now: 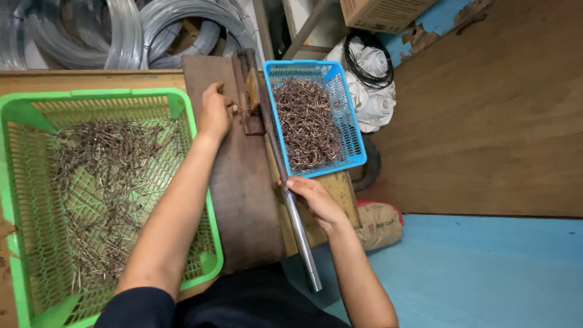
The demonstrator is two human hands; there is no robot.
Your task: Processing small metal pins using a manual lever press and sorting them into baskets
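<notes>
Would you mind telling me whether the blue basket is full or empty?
Partly full: the blue basket holds a heaped pile of bent wire pieces covering most of its floor, with mesh showing along the right side.

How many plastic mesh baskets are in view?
2. The green plastic mesh basket sits left of the bench tool; the smaller blue plastic mesh basket sits right. None appears hidden.

Long steel lever bar (296, 218) slanting across brown board (243, 200), beside blue basket (355, 140)

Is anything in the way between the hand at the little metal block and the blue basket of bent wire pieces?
Yes. The long metal lever, gripped lower down by the right hand, runs between the left hand at the block and the blue basket.
</notes>
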